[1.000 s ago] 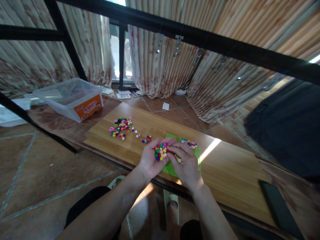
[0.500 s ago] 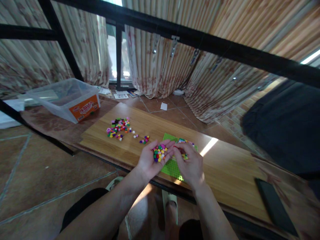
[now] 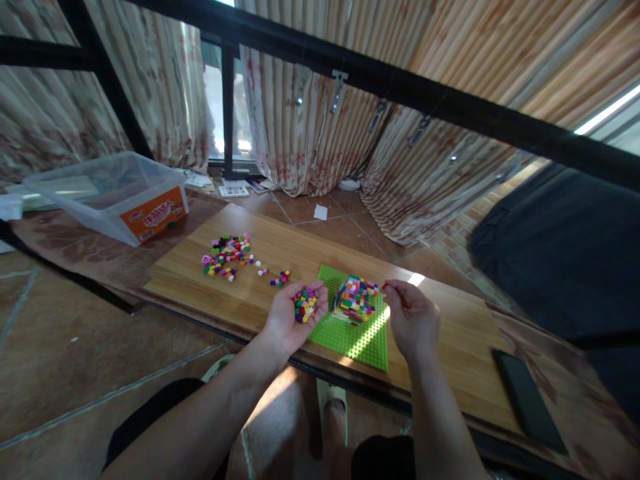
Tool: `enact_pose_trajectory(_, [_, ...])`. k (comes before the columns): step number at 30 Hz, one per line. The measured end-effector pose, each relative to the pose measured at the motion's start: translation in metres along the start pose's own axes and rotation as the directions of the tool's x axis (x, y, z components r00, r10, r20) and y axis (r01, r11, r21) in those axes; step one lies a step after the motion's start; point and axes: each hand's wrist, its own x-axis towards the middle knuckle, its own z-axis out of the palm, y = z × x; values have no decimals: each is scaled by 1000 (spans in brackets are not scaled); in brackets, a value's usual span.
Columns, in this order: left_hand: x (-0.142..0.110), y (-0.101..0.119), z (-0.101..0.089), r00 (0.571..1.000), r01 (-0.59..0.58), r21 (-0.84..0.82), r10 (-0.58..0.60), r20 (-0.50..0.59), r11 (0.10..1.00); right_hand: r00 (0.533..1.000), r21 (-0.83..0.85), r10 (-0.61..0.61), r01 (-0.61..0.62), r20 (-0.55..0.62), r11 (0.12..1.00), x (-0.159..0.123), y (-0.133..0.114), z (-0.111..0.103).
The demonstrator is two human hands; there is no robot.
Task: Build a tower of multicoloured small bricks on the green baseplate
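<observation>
Just below the frame's centre, the left hand (image 3: 281, 321) cupped colourful bricks (image 3: 305, 305), fingers together; right of centre, the right hand (image 3: 415, 321) pinched a red brick (image 3: 385, 286)

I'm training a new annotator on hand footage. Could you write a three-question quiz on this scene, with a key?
1. True or false: the left hand is palm up, with loose little bricks on it.

2. What colour is the small piece pinched in the right hand?
A) green
B) red
C) white

3. Fill in the missing word: the multicoloured brick structure stands on a ____ studded baseplate.

Key: 1. True. 2. B. 3. green.
</observation>
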Motion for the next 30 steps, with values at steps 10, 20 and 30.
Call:
enact_pose_trajectory(10, [3,0,-1,1000,-3,-5,3,1,1000,987,-21,-146,148,73,989,-1,3,3])
enact_pose_trajectory(20, [3,-1,-1,1000,-1,10,1,5,1000,993,140,12,-29,122,990,-1,22,17])
enact_pose_trajectory(30, [3,0,-2,1000,6,18,-6,24,1000,974,366,190,-224,127,903,2,28,24])
